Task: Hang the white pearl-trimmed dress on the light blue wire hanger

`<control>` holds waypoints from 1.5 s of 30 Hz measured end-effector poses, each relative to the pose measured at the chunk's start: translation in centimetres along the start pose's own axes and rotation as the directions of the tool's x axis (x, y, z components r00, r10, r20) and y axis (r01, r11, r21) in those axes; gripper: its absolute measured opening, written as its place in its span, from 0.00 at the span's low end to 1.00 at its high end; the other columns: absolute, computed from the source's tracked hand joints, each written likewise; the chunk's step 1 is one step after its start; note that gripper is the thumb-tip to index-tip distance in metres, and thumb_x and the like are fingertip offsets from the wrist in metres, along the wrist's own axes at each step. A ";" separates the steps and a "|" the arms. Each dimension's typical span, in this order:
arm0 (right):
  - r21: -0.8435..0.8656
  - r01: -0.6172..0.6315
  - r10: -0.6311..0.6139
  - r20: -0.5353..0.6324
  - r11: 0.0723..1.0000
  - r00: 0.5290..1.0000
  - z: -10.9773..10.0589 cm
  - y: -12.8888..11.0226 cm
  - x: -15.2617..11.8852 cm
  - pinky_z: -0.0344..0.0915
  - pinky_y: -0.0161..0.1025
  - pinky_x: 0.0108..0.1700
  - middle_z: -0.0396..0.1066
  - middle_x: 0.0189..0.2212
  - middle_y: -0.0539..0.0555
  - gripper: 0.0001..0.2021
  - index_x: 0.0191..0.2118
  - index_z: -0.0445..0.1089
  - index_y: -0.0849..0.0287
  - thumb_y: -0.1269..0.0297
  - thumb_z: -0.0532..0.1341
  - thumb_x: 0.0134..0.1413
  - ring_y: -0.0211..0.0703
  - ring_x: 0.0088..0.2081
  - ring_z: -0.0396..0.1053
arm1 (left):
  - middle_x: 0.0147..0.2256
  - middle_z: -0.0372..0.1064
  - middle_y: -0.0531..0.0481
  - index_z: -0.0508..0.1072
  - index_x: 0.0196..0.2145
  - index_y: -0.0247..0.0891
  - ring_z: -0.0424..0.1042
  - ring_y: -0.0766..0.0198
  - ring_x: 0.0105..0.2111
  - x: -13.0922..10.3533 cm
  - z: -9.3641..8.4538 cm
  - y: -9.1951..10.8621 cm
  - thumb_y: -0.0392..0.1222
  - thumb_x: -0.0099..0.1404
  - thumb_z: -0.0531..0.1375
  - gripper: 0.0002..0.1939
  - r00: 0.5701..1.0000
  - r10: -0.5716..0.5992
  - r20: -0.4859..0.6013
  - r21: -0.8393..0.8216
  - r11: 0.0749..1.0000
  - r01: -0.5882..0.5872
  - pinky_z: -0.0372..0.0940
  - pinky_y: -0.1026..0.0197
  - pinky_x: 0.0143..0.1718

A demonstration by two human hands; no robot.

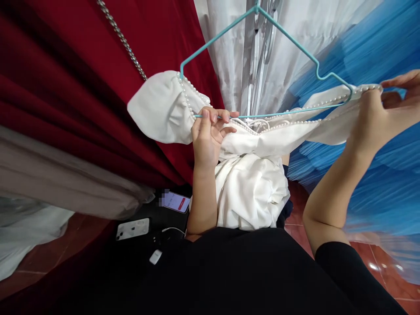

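Note:
A white dress (252, 188) with pearl trim along its neckline hangs on a light blue clothes hanger (226, 29), its lower folds bunched over my lap. One gathered sleeve (157, 109) spreads out at the left, past the hanger's end. My left hand (210, 135) pinches the hanger's bottom bar beside the pearl edge, thumb and fingers closed on it. Out at the right, my right hand (390, 105) grips the end of the dress's pearl-edged shoulder part and draws it sideways beyond the hanger's arm. The fingertips there are partly hidden.
Red fabric (170, 39) with a beaded chain (123, 39) hangs at the left. Blue tulle (383, 183) fills the right, near my right arm. A metal stand (254, 65) rises behind the hanger. Two phones (133, 229) and a white case (155, 257) lie on a black surface.

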State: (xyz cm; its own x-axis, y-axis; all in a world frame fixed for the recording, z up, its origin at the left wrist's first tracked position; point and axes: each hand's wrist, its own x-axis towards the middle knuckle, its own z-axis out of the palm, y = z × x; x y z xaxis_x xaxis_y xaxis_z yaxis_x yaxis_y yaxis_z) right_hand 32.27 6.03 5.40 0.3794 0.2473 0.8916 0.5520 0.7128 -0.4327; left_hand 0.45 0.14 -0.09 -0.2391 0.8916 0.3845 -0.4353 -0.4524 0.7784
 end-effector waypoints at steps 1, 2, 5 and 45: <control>-0.020 0.013 -0.011 0.074 1.000 0.997 0.0 -0.6 0.8 0.52 0.40 0.29 0.67 0.32 0.52 0.18 0.33 0.74 0.51 0.85 0.59 0.49 0.39 0.32 0.64 | 0.33 0.70 0.49 0.62 0.31 0.42 0.81 0.56 0.49 -0.1 0.1 0.0 0.60 0.71 0.60 0.21 1.000 0.001 -0.004 0.001 1.000 -0.001 0.73 0.65 0.34; -0.037 0.025 -0.019 0.134 0.999 0.991 0.2 -1.3 1.3 0.52 0.41 0.30 0.68 0.33 0.52 0.18 0.33 0.75 0.50 0.84 0.59 0.51 0.39 0.32 0.64 | 0.33 0.70 0.49 0.62 0.31 0.42 0.81 0.56 0.48 -0.1 0.2 -0.1 0.61 0.71 0.60 0.22 1.000 0.000 -0.010 0.005 1.000 0.000 0.73 0.65 0.34; -0.035 0.051 -0.042 0.208 0.998 0.977 1.9 -3.4 2.1 0.53 0.41 0.30 0.69 0.33 0.53 0.16 0.33 0.75 0.52 0.84 0.60 0.51 0.40 0.33 0.64 | 0.32 0.70 0.49 0.61 0.31 0.42 0.80 0.56 0.48 -0.2 0.3 -0.1 0.61 0.71 0.60 0.22 1.000 -0.004 -0.018 0.012 1.000 0.005 0.73 0.65 0.34; 0.054 0.218 -0.203 0.628 0.974 0.751 7.3 -6.5 -10.9 0.64 0.55 0.56 0.76 0.42 0.50 0.14 0.51 0.74 0.47 0.65 0.55 0.66 0.48 0.44 0.72 | 0.55 0.72 0.53 0.76 0.47 0.47 0.61 0.54 0.67 4.1 -2.0 2.8 0.23 0.59 0.65 0.23 0.874 0.486 0.003 0.633 0.676 -0.378 0.49 0.49 0.76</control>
State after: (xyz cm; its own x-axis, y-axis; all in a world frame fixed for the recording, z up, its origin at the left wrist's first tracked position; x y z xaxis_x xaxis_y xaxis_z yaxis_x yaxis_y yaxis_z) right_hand 19.09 3.51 -0.55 -0.2935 0.4532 0.8417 0.5805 0.7841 -0.2198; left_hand -3.52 2.47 2.66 -0.4179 0.5597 0.7156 0.3452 -0.6308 0.6950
